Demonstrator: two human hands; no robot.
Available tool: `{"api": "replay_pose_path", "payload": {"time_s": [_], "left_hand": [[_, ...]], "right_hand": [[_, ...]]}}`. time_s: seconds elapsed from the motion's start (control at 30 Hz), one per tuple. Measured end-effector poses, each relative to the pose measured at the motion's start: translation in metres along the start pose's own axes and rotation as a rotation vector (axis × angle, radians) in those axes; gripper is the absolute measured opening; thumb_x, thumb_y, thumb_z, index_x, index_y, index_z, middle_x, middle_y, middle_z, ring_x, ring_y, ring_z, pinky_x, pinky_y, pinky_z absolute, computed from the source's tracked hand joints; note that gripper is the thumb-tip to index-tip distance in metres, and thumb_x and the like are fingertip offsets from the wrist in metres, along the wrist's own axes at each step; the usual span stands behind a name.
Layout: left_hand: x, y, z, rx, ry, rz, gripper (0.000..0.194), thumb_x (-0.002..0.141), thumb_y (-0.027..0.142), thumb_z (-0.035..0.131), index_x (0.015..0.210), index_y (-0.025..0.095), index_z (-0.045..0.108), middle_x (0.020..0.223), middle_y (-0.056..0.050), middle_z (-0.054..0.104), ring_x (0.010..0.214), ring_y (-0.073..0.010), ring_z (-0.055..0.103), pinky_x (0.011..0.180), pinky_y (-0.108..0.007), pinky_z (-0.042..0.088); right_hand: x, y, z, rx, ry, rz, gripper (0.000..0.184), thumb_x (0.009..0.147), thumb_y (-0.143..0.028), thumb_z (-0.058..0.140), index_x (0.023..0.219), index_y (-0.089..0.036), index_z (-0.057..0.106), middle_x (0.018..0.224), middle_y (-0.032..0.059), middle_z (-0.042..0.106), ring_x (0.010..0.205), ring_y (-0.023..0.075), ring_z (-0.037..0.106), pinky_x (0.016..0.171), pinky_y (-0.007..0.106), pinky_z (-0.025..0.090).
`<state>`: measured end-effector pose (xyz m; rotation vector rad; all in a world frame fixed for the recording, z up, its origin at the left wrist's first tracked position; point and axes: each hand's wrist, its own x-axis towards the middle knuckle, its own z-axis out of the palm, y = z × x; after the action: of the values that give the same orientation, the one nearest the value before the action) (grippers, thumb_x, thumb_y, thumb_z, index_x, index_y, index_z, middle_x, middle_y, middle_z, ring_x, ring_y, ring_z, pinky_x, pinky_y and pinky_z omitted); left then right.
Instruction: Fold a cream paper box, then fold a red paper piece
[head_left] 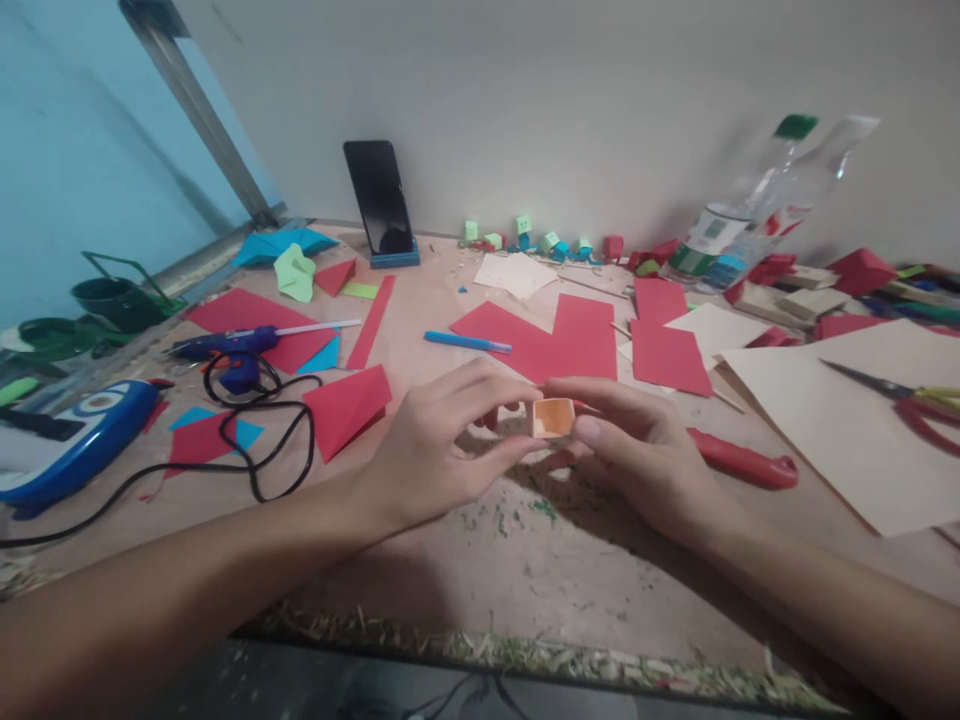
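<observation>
A small open paper box [553, 419], pale at its rim and orange inside, is held between both hands above the middle of the table. My left hand [457, 430] pinches its left side between thumb and fingers. On the opposite side, my right hand [637, 440] grips it with the thumb at the lower right corner and the fingers behind. The open face of the box points toward me. Beside my right hand lies a red-handled tool [742, 460], its far end hidden behind the hand. Red paper [577, 335] and a blue pen [466, 342] lie just beyond the hands.
A blue glue gun [240, 343] with a looping black cord lies at left. A phone [379, 195] stands at the back, near small paper figures [523, 228]. Scissors [900, 385] rest on cream paper [840, 430] at right, before plastic bottles [720, 235]. Shavings line the front edge.
</observation>
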<state>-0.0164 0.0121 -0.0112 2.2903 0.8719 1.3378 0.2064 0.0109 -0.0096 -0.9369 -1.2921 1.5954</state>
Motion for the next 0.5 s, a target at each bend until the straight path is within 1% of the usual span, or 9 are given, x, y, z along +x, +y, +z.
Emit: {"api": "replay_pose_path", "payload": {"time_s": [0.13,0.23,0.33,0.4,0.43,0.5], "left_hand": [[0.0007,0.0002,0.0001,0.020,0.009,0.005,0.017,0.093,0.020,0.077,0.108,0.017,0.071,0.100,-0.007,0.074,0.087,-0.0153,0.067,0.073,-0.027,0.057],[0.0008,0.0000,0.0002,0.024,-0.001,0.004,0.016,0.094,0.018,0.074,0.110,0.018,0.071,0.100,-0.007,0.074,0.087,-0.0154,0.067,0.074,-0.027,0.058],[-0.0002,-0.0021,0.0012,0.010,-0.013,0.012,0.019,0.094,0.015,0.073,0.112,0.019,0.071,0.100,-0.007,0.073,0.087,-0.0152,0.067,0.073,-0.026,0.058],[-0.0010,-0.0042,0.0021,-0.005,-0.025,0.017,0.020,0.095,0.011,0.071,0.113,0.018,0.070,0.099,-0.006,0.073,0.086,-0.0144,0.066,0.071,-0.026,0.057],[-0.0012,-0.0052,0.0026,-0.018,-0.036,0.017,0.021,0.095,0.010,0.070,0.114,0.018,0.070,0.099,-0.006,0.072,0.086,-0.0141,0.066,0.071,-0.025,0.057],[-0.0012,-0.0065,0.0034,-0.048,-0.066,0.004,0.025,0.095,0.010,0.069,0.119,0.019,0.070,0.103,-0.007,0.072,0.089,-0.0144,0.067,0.072,-0.025,0.057]], "right_hand": [[0.0031,0.0050,-0.0014,0.087,-0.006,0.066,0.024,0.086,-0.038,0.084,0.108,-0.027,0.083,0.101,0.0066,0.082,0.082,0.0188,0.076,0.073,0.031,0.065],[0.0050,0.0060,-0.0014,0.136,-0.007,0.109,0.026,0.084,-0.038,0.086,0.107,-0.026,0.084,0.100,0.0065,0.082,0.082,0.0188,0.076,0.071,0.031,0.065],[0.0062,0.0058,-0.0028,0.172,-0.081,0.162,0.032,0.086,-0.042,0.084,0.112,-0.023,0.082,0.102,0.0092,0.082,0.083,0.0203,0.077,0.071,0.032,0.065],[0.0068,0.0058,-0.0042,0.186,-0.148,0.196,0.035,0.089,-0.045,0.080,0.113,-0.019,0.081,0.097,0.0109,0.082,0.081,0.0206,0.077,0.071,0.031,0.065],[0.0071,0.0058,-0.0048,0.190,-0.161,0.206,0.035,0.090,-0.045,0.079,0.112,-0.018,0.082,0.094,0.0109,0.081,0.081,0.0205,0.078,0.071,0.031,0.065],[0.0075,0.0056,-0.0054,0.194,-0.135,0.208,0.031,0.088,-0.041,0.082,0.110,-0.018,0.082,0.093,0.0100,0.081,0.081,0.0195,0.077,0.071,0.029,0.064]]}}
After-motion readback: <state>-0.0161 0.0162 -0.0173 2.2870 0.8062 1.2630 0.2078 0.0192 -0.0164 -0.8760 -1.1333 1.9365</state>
